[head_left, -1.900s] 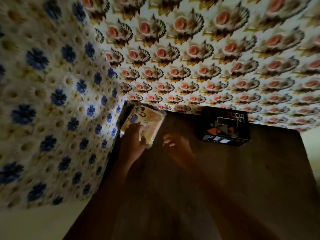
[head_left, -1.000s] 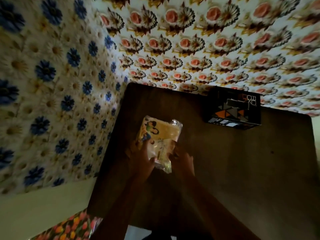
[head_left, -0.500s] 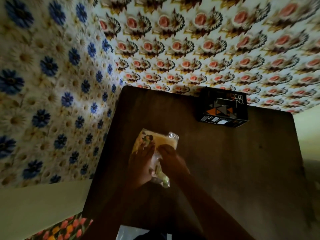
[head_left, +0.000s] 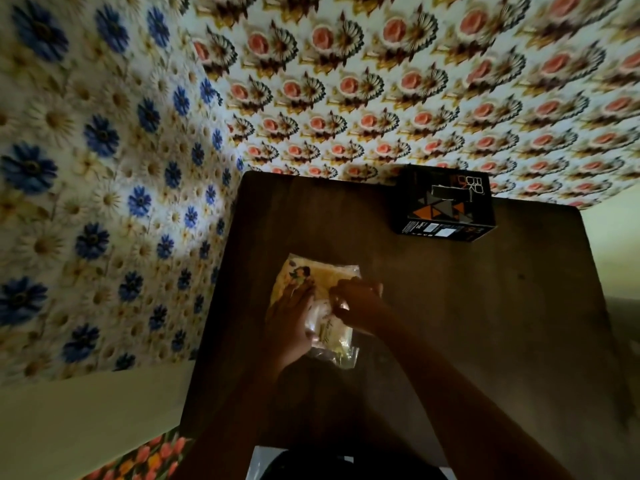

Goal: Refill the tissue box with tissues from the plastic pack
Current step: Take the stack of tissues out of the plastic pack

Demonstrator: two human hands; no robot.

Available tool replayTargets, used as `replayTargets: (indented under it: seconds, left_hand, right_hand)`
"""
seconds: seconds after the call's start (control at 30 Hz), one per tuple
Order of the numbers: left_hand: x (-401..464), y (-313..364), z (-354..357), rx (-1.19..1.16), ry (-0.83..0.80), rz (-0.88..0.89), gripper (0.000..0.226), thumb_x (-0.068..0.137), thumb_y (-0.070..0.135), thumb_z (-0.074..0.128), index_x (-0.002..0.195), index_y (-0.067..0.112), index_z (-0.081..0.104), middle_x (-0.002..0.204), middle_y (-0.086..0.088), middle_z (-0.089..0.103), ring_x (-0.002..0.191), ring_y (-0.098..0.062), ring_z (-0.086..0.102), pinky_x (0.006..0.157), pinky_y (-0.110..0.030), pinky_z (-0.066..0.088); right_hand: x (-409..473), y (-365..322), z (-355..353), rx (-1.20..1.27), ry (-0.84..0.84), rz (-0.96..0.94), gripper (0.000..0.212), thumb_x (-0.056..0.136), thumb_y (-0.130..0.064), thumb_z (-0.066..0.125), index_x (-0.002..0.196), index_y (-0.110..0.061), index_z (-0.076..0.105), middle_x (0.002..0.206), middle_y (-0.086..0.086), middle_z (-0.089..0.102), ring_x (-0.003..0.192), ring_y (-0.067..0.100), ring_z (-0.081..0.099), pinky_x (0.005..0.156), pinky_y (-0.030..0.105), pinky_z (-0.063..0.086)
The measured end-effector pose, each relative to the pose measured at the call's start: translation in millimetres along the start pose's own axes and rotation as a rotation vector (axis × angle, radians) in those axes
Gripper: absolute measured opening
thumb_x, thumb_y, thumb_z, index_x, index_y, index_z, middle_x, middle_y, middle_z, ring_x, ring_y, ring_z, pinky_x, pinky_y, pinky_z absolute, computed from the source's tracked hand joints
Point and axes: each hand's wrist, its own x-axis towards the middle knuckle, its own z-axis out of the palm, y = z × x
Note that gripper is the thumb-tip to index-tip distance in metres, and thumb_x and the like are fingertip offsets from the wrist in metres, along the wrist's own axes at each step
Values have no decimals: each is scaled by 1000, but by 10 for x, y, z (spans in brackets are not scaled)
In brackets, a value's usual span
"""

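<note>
A yellowish plastic pack of tissues (head_left: 320,278) with a printed picture lies on the dark wooden table (head_left: 467,323), near its middle. My left hand (head_left: 289,322) presses on the pack's left side, fingers spread over the wrapper. My right hand (head_left: 356,304) pinches the clear plastic on the pack's upper right side. A black tissue box (head_left: 445,204) with orange and grey triangles stands at the table's far edge, well apart from both hands. Its opening is not visible.
Walls papered with blue daisies (head_left: 104,202) on the left and pink flowers (head_left: 415,98) at the back enclose the table's corner. The table's right edge (head_left: 588,271) borders a pale floor. A tulip-patterned fabric (head_left: 145,459) shows at bottom left.
The pack has been pulled from the table's far left corner toward the middle. My right hand has come onto it, and both hands now work at the wrapper.
</note>
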Motion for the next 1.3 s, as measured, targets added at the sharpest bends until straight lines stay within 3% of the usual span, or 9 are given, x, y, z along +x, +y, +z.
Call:
replayTargets:
  seconds: [0.17,0.3,0.47,0.63,0.7,0.77,0.97,1.17,1.3]
  left_hand:
    - [-4,18,-14,-23,17,-11,112,79,37,80,160,31,4,169,10,5,157,-22,1,124,-48,17]
    - [1,12,-12,-25,22,-7,113,77,37,83,161,31,7,169,10,8,157,-23,5,123,-47,19]
    - [10,5,4,-25,26,-10,111,77,34,83,160,30,10,169,10,10,157,-21,5,124,-53,24]
    - [1,13,-12,-23,12,-10,111,77,33,83,160,29,11,169,9,11,157,-22,7,123,-53,24]
    - [-4,20,-13,-23,17,-10,111,77,33,84,160,29,11,169,9,11,157,-23,8,123,-54,24]
    - [1,18,-12,-25,22,-10,111,75,33,84,160,28,13,169,9,13,157,-23,9,123,-55,26]
    - [3,17,-1,-24,17,-18,112,74,33,85,160,29,13,168,10,13,157,-22,8,123,-56,25]
    - [6,46,-17,-27,23,-15,109,75,34,85,159,27,16,168,8,16,157,-23,9,124,-52,23]
    - [8,23,9,-23,18,-19,112,73,36,85,159,29,14,168,9,13,157,-23,9,124,-52,23]
  right_hand:
    - [-364,457,126,169,104,214,26,91,-39,65,109,-22,64,108,-8,65,106,12,60,98,38,38]
    - [-451,629,238,274,18,340,31,82,-63,54,99,-39,61,98,-13,60,109,19,61,106,56,40]
    - [-432,507,284,226,129,364,23,93,-28,62,115,-28,62,120,-3,66,119,19,57,113,59,28]
    - [-334,447,435,355,343,485,49,84,-28,71,128,-22,50,129,7,56,116,25,57,96,49,52]
    - [-307,460,442,456,422,535,52,84,-27,73,126,-21,44,123,5,59,106,20,60,84,36,56]
    - [-300,443,389,681,459,568,36,88,-14,70,116,-18,47,106,0,65,87,14,66,64,21,53]
    - [-363,501,272,832,554,543,16,89,1,64,96,-13,70,81,-7,69,72,5,67,68,22,59]
    - [-528,664,151,1745,384,457,28,97,5,44,77,-6,61,77,12,62,77,26,65,70,37,56]
    - [-507,679,228,2045,238,496,25,102,-8,45,84,-5,61,103,23,71,101,39,71,78,45,60]
